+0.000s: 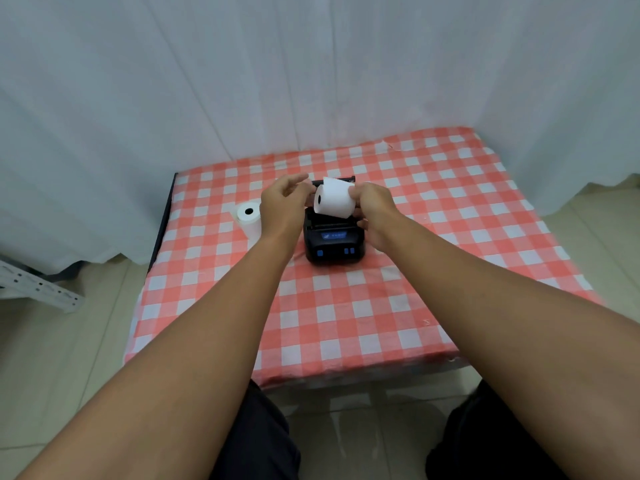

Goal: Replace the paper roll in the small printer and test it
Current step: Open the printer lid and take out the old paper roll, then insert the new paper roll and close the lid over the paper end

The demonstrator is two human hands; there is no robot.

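A small black printer (334, 242) with blue buttons sits mid-table, its lid open at the back. Just above its open bay hangs a white paper roll (334, 199), held from the right by my right hand (374, 213). My left hand (282, 207) is at the roll's left end, fingers curled and pinched near it; whether they touch the roll or its loose edge I cannot tell. A second white paper roll (250, 220) lies on the cloth to the left of the printer, partly behind my left wrist.
The table wears a red-and-white checked cloth (346, 323). White curtains (242, 81) hang behind and to both sides. A white perforated metal rail (38, 285) lies on the tiled floor at the left. My knees are below the table's near edge.
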